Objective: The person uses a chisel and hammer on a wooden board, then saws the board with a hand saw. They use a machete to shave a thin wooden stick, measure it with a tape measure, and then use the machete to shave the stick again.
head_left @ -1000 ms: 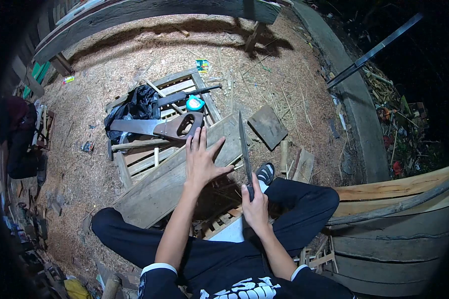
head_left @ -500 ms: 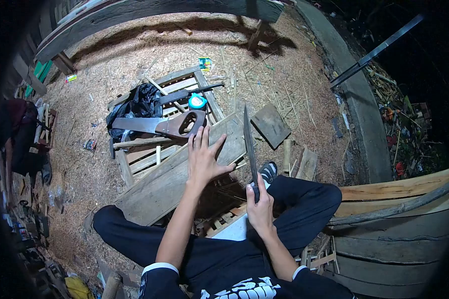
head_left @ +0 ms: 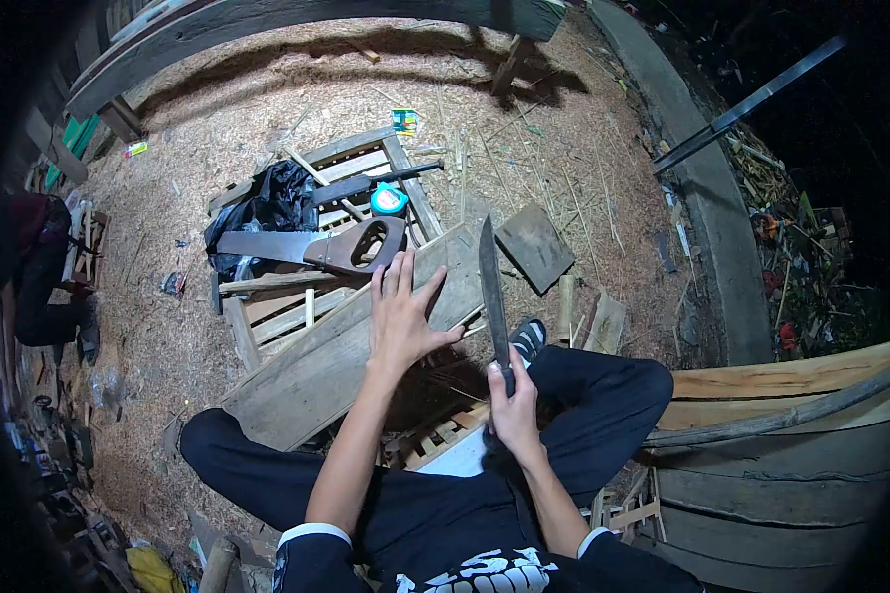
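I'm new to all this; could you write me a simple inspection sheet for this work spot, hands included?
Surface: long board, worn-looking; ground strewn with shavings.
Job's things: knife, blade upward in the view, bare.
Clutter: saw, tape measure, black bag and second blade on slatted frame; square block beside the board.
Hands: left spread on the board; right grips the knife.
Cables: nothing seen.
Surroundings: bench ahead, concrete kerb at right; dark clothing at left, perhaps a person.
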Tool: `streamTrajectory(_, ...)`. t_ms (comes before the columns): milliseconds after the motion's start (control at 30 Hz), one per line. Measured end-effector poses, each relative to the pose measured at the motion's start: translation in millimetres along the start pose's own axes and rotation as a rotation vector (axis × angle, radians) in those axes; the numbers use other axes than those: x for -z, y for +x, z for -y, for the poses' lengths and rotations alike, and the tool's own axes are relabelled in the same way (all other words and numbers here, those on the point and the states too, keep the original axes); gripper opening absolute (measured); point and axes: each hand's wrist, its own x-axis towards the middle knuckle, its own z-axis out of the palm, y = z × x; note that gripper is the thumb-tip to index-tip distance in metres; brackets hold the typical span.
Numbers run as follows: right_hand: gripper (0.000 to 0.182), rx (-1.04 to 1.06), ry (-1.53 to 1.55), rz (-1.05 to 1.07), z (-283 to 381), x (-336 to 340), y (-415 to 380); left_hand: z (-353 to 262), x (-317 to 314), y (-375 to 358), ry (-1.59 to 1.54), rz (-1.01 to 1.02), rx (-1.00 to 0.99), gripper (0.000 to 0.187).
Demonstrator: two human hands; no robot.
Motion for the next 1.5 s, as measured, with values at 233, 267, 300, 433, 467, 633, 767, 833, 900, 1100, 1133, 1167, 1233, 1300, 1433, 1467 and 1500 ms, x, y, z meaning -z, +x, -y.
streamTrajectory(233,0.054,-0.172,-0.019,0.041,11.9,3.6,6.2,2.2,0.1,1.8,-0.015,-0.011,-0.001,0.103)
streamTrajectory(267,0.054,-0.177,-0.020,0.049,13.1,5.0,5.5,1.0,0.9,-0.2,-0.028,-0.012,-0.003,0.102)
streamTrajectory(300,0.054,-0.128,-0.022,0.013,13.1,7.0,5.3,0.6,0.5,0.2,-0.033,-0.008,0.003,0.103)
streamTrajectory(433,0.052,-0.055,-0.054,-0.042,14.2,18.7,7.1,3.1,-1.6,1.6,-0.011,0.004,0.000,0.105)
streamTrajectory(467,0.051,-0.036,-0.067,-0.050,14.1,19.9,7.0,3.4,-2.1,1.3,-0.001,0.007,-0.002,0.105)
streamTrajectory(633,0.053,-0.072,-0.104,0.046,17.9,12.9,2.6,2.5,-2.0,1.5,0.013,0.002,-0.009,0.105)
streamTrajectory(767,0.053,-0.036,-0.128,0.033,18.5,8.8,1.2,1.8,0.5,0.1,-0.004,-0.001,0.000,0.104)
streamTrajectory(833,0.054,-0.104,-0.099,0.083,21.2,10.7,2.3,-0.2,0.5,1.4,-0.018,-0.005,0.002,0.104)
streamTrajectory(900,0.053,-0.127,-0.124,0.088,21.9,9.7,4.4,0.1,1.0,1.0,-0.016,0.000,0.006,0.103)
streamTrajectory(1100,0.051,-0.070,-0.073,0.012,13.6,-0.7,3.5,0.6,-0.4,0.3,-0.026,-0.007,-0.002,0.104)
streamTrajectory(1133,0.050,-0.092,-0.109,0.048,16.9,1.4,3.1,1.2,-0.5,0.2,-0.026,-0.008,-0.004,0.104)
streamTrajectory(1167,0.050,-0.091,-0.107,0.046,19.0,2.9,1.3,1.8,-0.6,0.6,-0.019,-0.011,-0.011,0.103)
streamTrajectory(1233,0.050,-0.058,-0.417,0.104,21.6,5.5,-4.7,2.5,1.0,0.5,-0.013,-0.013,-0.021,0.102)
streamTrajectory(1300,0.050,-0.058,-0.428,0.100,25.5,4.2,-6.8,3.1,1.2,-0.3,-0.029,-0.020,-0.026,0.101)
streamTrajectory(1433,0.051,0.001,-0.470,0.083,19.0,-1.1,-15.1,6.5,1.1,-1.1,-0.051,-0.021,-0.027,0.099)
streamTrajectory(1467,0.051,0.021,-0.486,0.088,16.0,-2.6,-17.7,7.7,0.8,-1.1,-0.047,-0.023,-0.027,0.099)
streamTrajectory(1500,0.050,0.055,-0.510,0.072,14.2,-2.7,-19.7,8.0,0.5,-1.2,-0.047,-0.032,-0.033,0.099)
